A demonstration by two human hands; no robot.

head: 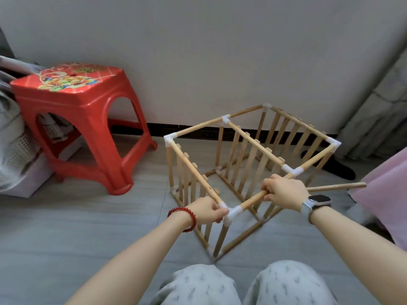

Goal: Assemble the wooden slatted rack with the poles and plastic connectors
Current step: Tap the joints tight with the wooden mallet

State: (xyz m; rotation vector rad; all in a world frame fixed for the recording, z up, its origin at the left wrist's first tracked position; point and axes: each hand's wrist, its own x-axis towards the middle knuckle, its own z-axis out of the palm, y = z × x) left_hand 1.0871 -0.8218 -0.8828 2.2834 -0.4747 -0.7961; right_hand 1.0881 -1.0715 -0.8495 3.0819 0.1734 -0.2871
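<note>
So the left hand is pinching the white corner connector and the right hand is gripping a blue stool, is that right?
Not quite. In the head view the right hand grips a wooden pole of the rack, not a stool. The left hand does pinch the white corner connector.

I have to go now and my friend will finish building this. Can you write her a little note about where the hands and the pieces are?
Left hand: pinching the near white corner connector at the top of the rack.
Right hand: wrapped around the near top pole, which runs from that connector to the next connector.
Rack: standing on the floor by the wall, beside the red stool.
Done: three slatted panels upright, top and bottom poles joined by connectors.
Left: seat this near pole firmly. One loose pole sticks out to the right; I cannot tell where it goes.
</note>
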